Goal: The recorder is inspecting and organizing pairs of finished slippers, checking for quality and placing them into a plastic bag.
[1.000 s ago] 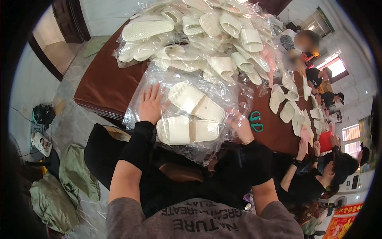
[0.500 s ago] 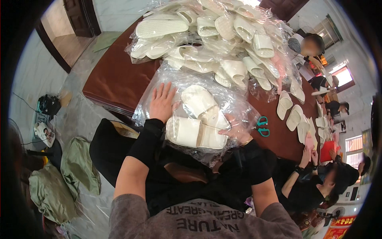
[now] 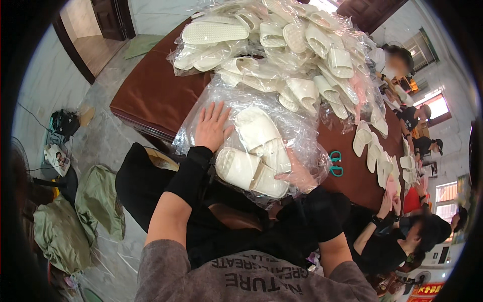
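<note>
Before me lies a pair of cream-white slippers (image 3: 237, 167), one across the other, with a clear plastic bag (image 3: 193, 121) about and beneath them. My left hand (image 3: 212, 128) rests flat on the plastic beside the upper left of the slippers, its fingers spread. At their right side, my right hand (image 3: 301, 173) shows through a layer of film. Its fingers are stretched out along the slippers' edge, and the thumb lies over the nearer one. Whether this hand is inside the bag or under a loose fold, I cannot tell.
A large heap of bagged slippers (image 3: 307, 93) covers the far table. Teal-handled scissors (image 3: 335, 164) lie right of the bag on the brown tabletop (image 3: 156, 83). Loose slippers (image 3: 375, 151) line the right side, where a co-worker's hands (image 3: 390, 204) hold something pink. Green sacks (image 3: 60, 234) stand lower left.
The slippers have turned and shifted slightly toward me. My right hand has moved down along their edge, while the left stays spread on the plastic. The whole view has swung a little.
</note>
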Tool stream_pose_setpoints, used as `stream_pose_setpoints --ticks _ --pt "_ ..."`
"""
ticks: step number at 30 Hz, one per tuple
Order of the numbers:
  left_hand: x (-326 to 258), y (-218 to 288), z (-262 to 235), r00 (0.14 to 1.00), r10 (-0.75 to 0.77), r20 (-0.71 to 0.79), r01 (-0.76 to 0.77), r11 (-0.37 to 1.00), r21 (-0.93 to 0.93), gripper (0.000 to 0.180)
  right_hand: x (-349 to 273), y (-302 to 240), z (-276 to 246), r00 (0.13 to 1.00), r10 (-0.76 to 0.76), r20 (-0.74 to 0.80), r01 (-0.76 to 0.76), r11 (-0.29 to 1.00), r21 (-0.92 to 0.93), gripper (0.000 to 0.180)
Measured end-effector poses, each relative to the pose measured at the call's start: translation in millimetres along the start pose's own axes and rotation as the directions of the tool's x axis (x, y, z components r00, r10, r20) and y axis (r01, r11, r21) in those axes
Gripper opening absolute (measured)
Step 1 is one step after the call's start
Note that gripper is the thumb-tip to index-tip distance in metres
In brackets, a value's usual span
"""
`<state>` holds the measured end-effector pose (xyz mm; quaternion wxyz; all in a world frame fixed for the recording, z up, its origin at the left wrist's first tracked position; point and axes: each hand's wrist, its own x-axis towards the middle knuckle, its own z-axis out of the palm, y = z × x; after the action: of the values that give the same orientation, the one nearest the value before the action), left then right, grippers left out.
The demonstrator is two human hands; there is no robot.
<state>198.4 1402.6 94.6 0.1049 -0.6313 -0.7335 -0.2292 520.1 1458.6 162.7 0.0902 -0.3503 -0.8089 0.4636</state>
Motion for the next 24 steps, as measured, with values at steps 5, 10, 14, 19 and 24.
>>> stream_pose_setpoints --ticks 5,10,14,19,24 --pt "1 -1 -1 1.0 0.002 0.011 -0.002 0.999 0.051 0.057 2 11 14 0.972 0.002 -0.237 0.059 0.967 0.25 0.097" --pt "0 0 2 0.999 -0.003 -0.032 0.003 1.0 -0.019 0.056 -18 23 13 0.946 -0.001 -0.323 0.027 0.997 0.077 0.078" --pt "1 1 1 1.0 -0.022 -0.013 0.021 0.998 -0.053 0.056 -14 23 11 0.981 0.111 -0.16 -0.103 0.993 0.057 0.058" --pt "2 0 -1 1.0 -0.029 0.008 0.029 0.999 -0.016 0.064 -5 -6 7 0.934 0.272 -0.23 -0.047 0.735 0.677 0.042" --pt "-1 -5 6 0.999 -0.03 0.012 0.031 0.99 -0.137 0.071 28 -17 3 0.95 0.222 -0.221 -0.002 0.711 0.704 0.05"
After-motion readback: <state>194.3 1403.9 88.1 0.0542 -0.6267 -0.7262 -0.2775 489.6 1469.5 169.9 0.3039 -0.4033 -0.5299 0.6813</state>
